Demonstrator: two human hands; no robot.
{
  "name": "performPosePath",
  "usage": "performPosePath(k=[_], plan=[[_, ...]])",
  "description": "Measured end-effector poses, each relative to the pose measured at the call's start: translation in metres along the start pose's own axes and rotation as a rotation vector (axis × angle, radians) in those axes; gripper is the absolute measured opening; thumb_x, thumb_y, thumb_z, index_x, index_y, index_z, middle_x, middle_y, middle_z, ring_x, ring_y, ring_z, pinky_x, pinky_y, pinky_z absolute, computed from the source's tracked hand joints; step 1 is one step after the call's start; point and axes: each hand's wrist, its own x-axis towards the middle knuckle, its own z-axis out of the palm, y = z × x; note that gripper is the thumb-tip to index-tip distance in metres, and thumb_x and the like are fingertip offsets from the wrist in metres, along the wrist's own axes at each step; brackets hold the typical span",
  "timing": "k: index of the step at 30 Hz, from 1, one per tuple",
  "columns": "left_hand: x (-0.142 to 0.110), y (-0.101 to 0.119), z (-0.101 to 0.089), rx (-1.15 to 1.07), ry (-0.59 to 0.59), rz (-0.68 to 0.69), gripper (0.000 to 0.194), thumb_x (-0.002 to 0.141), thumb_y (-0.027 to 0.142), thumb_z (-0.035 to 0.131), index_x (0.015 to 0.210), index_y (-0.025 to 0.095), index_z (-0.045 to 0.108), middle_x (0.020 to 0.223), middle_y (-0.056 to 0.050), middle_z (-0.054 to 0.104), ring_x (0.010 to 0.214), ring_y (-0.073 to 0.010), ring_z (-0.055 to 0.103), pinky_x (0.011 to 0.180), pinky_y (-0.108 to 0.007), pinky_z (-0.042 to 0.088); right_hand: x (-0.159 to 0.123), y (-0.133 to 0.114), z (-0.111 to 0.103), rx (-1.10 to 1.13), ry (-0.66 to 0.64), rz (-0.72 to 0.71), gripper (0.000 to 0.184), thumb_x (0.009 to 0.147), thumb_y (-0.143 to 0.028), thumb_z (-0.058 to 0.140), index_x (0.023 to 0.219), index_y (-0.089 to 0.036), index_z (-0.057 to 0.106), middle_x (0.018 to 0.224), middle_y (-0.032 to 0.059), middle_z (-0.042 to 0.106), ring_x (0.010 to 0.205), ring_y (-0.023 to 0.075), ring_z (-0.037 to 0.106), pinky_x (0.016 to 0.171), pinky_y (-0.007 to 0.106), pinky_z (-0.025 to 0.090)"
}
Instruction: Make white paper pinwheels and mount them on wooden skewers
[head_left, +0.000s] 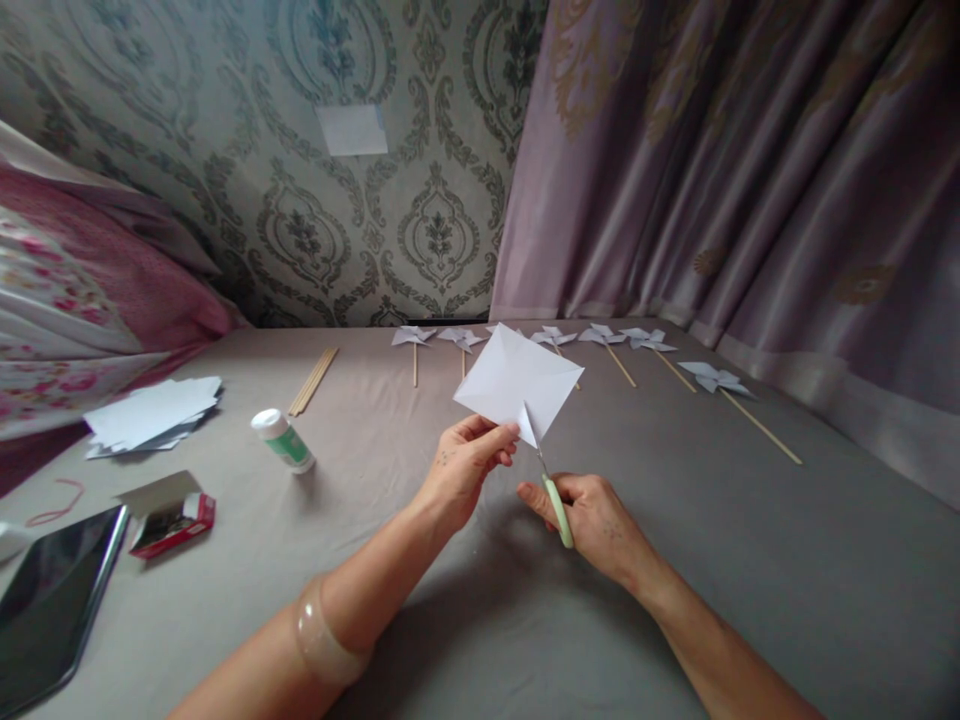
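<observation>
A white paper square (517,372) with crease lines is held up over the table, one corner pointing down. My left hand (471,458) pinches it near that lower corner between thumb and fingers. In my right hand (596,522) is a pair of scissors (556,512) with pale green handles. The blades reach up into the paper's lower corner, where a cut edge stands slightly raised. My right fingers are wrapped round the handles. Behind the paper, several white paper pinwheels (716,378) on wooden sticks lie in a row, one partly hidden by the square.
To the left lie wooden sticks (313,382), a white and green glue bottle (283,440), a stack of white paper (154,412), a small open red box (172,522), a pink loop (56,503) and a black tablet (60,605). A patterned wall and curtains (720,170) bound the table.
</observation>
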Motion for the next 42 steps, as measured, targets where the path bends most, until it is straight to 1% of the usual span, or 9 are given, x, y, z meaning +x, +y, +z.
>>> performPosePath(k=[6, 14, 27, 31, 34, 36, 39, 42], plan=[[0.001, -0.001, -0.001, 0.0, 0.013, -0.004, 0.022, 0.058, 0.024, 0.082, 0.063, 0.011, 0.065, 0.061, 0.0, 0.06, 0.055, -0.0066, 0.051, 0.053, -0.019, 0.039, 0.0, 0.0, 0.0, -0.012, -0.003, 0.005, 0.057, 0.075, -0.069, 0.053, 0.051, -0.019, 0.04, 0.054, -0.0041, 0.029, 0.053, 0.0096, 0.03, 0.05, 0.026, 0.023], [0.001, -0.002, -0.002, -0.007, 0.021, -0.016, 0.023, 0.057, 0.023, 0.082, 0.064, 0.011, 0.065, 0.06, 0.0, 0.06, 0.054, -0.0063, 0.051, 0.052, -0.018, 0.04, 0.001, 0.001, 0.001, -0.023, -0.015, 0.029, 0.058, 0.075, -0.071, 0.05, 0.051, -0.019, 0.041, 0.053, -0.0042, 0.028, 0.052, 0.01, 0.031, 0.05, 0.026, 0.023], [0.002, -0.005, -0.005, -0.01, 0.022, -0.028, 0.022, 0.057, 0.022, 0.08, 0.065, 0.01, 0.064, 0.06, -0.001, 0.06, 0.054, -0.0064, 0.053, 0.053, -0.018, 0.041, 0.001, -0.001, 0.001, -0.059, -0.027, 0.047, 0.057, 0.075, -0.069, 0.051, 0.05, -0.017, 0.044, 0.051, -0.0039, 0.031, 0.052, 0.0102, 0.034, 0.051, 0.026, 0.025], [0.002, -0.005, -0.005, 0.0, 0.022, -0.03, 0.022, 0.057, 0.023, 0.079, 0.064, 0.01, 0.063, 0.06, -0.001, 0.059, 0.054, -0.006, 0.052, 0.052, -0.018, 0.04, 0.001, -0.002, 0.001, -0.071, -0.095, 0.053, 0.055, 0.076, -0.067, 0.052, 0.053, -0.018, 0.044, 0.052, -0.0039, 0.033, 0.053, 0.0102, 0.034, 0.05, 0.025, 0.025], [0.007, -0.005, -0.008, 0.024, 0.05, -0.013, 0.022, 0.056, 0.023, 0.079, 0.062, 0.011, 0.061, 0.059, 0.0, 0.059, 0.052, -0.006, 0.052, 0.051, -0.018, 0.04, -0.001, 0.0, -0.004, -0.122, -0.159, 0.055, 0.053, 0.077, -0.065, 0.052, 0.053, -0.019, 0.042, 0.051, -0.0047, 0.03, 0.051, 0.0095, 0.031, 0.047, 0.024, 0.023], [0.012, -0.004, -0.014, 0.064, 0.069, -0.008, 0.021, 0.057, 0.023, 0.078, 0.062, 0.012, 0.061, 0.058, 0.0, 0.058, 0.05, -0.0054, 0.051, 0.05, -0.018, 0.04, -0.003, 0.002, -0.012, -0.184, -0.222, 0.076, 0.054, 0.075, -0.066, 0.053, 0.051, -0.019, 0.039, 0.051, -0.005, 0.027, 0.05, 0.009, 0.027, 0.045, 0.025, 0.019], [0.021, -0.001, -0.026, 0.196, 0.1, -0.056, 0.016, 0.059, 0.021, 0.073, 0.064, 0.012, 0.061, 0.057, 0.001, 0.058, 0.048, -0.0044, 0.048, 0.048, -0.017, 0.038, -0.007, 0.002, -0.024, -0.306, -0.32, 0.12, 0.056, 0.069, -0.066, 0.059, 0.047, -0.019, 0.038, 0.05, -0.0048, 0.026, 0.048, 0.0084, 0.025, 0.043, 0.025, 0.016], [0.029, 0.001, -0.039, 0.33, 0.12, -0.13, 0.01, 0.06, 0.017, 0.069, 0.063, 0.012, 0.061, 0.055, 0.001, 0.057, 0.044, -0.0044, 0.046, 0.043, -0.016, 0.034, -0.013, -0.004, -0.031, -0.492, -0.313, 0.162, 0.054, 0.063, -0.064, 0.066, 0.043, -0.018, 0.044, 0.046, -0.0043, 0.03, 0.044, 0.0082, 0.028, 0.044, 0.025, 0.017]])
